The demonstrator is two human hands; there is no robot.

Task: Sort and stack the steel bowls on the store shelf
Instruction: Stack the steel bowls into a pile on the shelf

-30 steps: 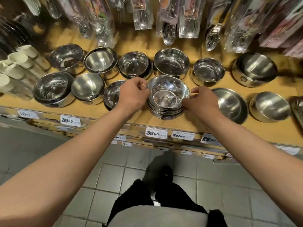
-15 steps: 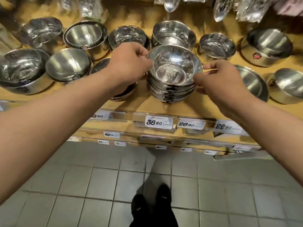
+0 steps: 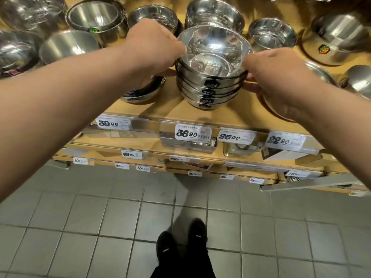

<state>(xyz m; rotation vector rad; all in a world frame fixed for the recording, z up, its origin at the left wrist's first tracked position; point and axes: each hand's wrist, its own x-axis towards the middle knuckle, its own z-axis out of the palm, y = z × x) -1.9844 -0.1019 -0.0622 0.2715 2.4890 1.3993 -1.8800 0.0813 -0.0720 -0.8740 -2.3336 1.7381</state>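
Stack of nested steel bowls, upright at the front of the wooden shelf, directly between the two hands. Black "304" stickers down its near side. Top bowl seated in the stack, rim gripped on both sides.

Left hand curled over the top bowl's left rim, fingers hidden behind the knuckles, thumb tucked under at the stack's left flank. Right hand curled at the right rim, fingertips pinching the edge, lower fingers touching the stack's right side.

Under the left fingers and wrist, a shallow bowl, mostly covered. Beyond the left fingers, a straight-walled pot and, nearer, another bowl; further left, blurred steel bowls. Beyond the fingertips of both hands, at the shelf's back, a deep bowl, touching or just behind the stack; cannot tell which. Beyond the right fingers, a small bowl; well to the right, a large pot with a coloured sticker.

Below the hands, price tags along the shelf edge, reading 39.90, 36.90, 26.90, 22.90. Lower still, more shelves with tags, grey floor tiles, and two black shoes.
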